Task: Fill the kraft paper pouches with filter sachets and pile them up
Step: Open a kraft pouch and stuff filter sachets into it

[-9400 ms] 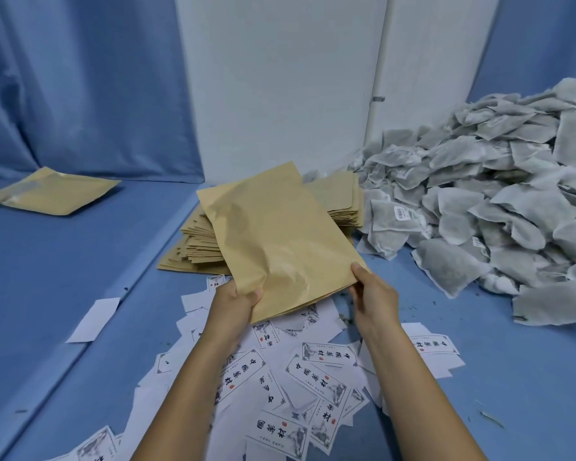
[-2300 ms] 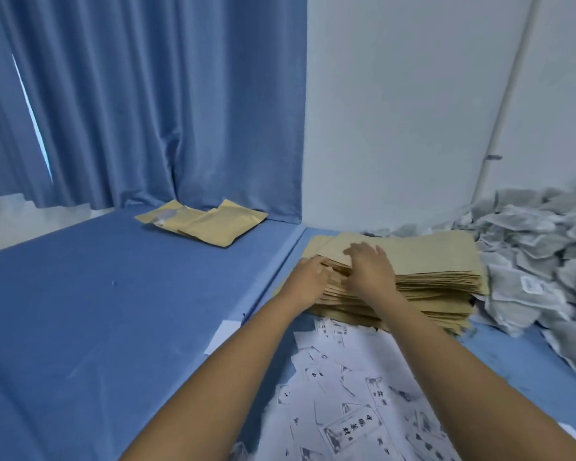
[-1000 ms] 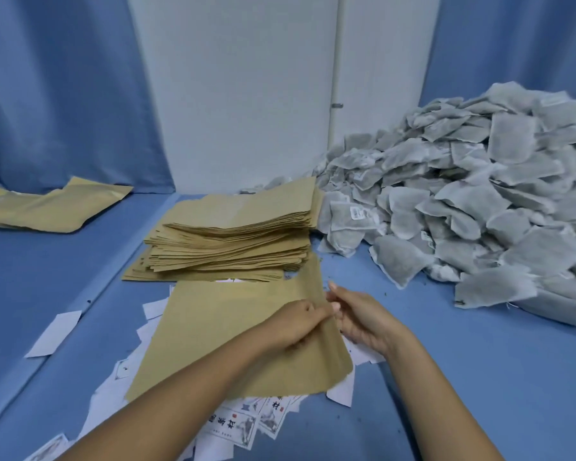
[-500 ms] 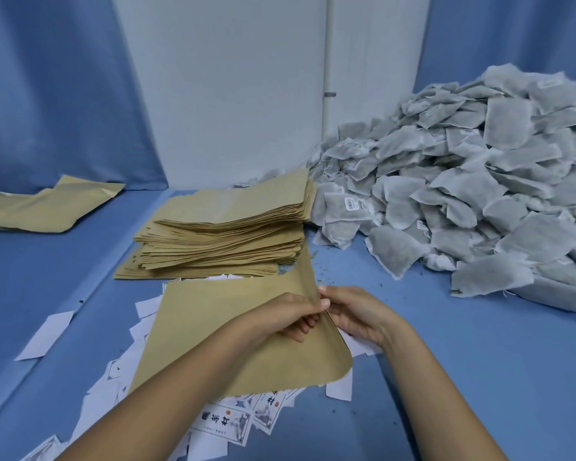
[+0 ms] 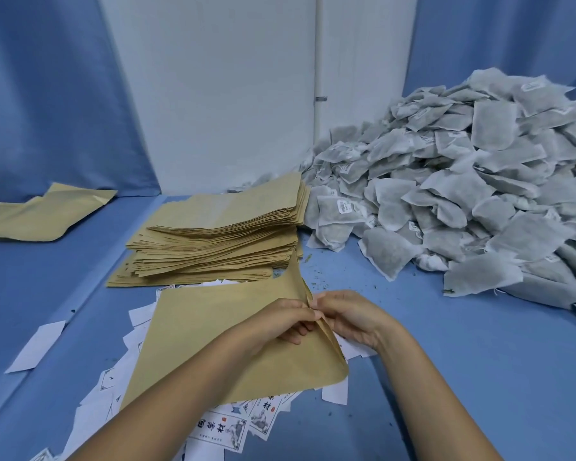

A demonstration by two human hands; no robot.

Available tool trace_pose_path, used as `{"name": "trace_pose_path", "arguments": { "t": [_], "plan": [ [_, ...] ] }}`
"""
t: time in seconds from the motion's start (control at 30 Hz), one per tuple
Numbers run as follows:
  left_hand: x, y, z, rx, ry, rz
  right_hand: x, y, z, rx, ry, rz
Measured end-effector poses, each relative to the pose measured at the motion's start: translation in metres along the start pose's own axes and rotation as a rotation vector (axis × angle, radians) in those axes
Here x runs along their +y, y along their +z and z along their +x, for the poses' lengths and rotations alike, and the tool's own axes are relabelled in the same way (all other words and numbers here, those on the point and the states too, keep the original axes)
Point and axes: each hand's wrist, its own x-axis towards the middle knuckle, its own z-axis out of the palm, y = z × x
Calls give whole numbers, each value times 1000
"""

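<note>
- The scene is lit brightly and evenly by diffuse light; no lamp is seen.
- Only faint, soft shadows are cast, under the kraft pouch (image 5: pixel 213 334) and beneath the stack of pouches (image 5: pixel 213 241).
- No glare is found; the white wall (image 5: pixel 213 94) is rendered a pale blue-grey.
- Wide-angle distortion is shown towards the edges, where the curtain (image 5: pixel 47 94) is tilted and bowed.
- The sachet heap (image 5: pixel 463 194) is kept sharp; slight softness is noted along the bottom edge.

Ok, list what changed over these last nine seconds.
The pouch first held went to the left pile. A fresh kraft pouch came off the stack and down onto the labels; left hand and right hand now pinch its right edge. The stack and sachet heap stayed put.
</note>
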Motion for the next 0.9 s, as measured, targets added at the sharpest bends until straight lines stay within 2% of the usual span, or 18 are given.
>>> {"name": "trace_pose_path", "arguments": {
  "t": [0.2,0.33,0.4,0.53,0.73,0.83,0.9],
  "plan": [
    [3,5,-3,30,-2,38,-5,-1,-5,-3,45,-33],
    [6,22,-2,168,11,212,1,9,-6,313,-10,-512],
    [7,32,-1,275,103,361,5,11,-4,458,-86,-601],
    [8,39,3,410,224,358,4,13,-2,540,-179,-531],
    [4,45,5,541,214,151,3,15,-5,502,-110,-368],
    [9,46,-1,623,399,306,3,16,-5,525,-120,-317],
    [15,41,-3,594,519,505,3,15,-7,529,-102,-238]
  ]
}}
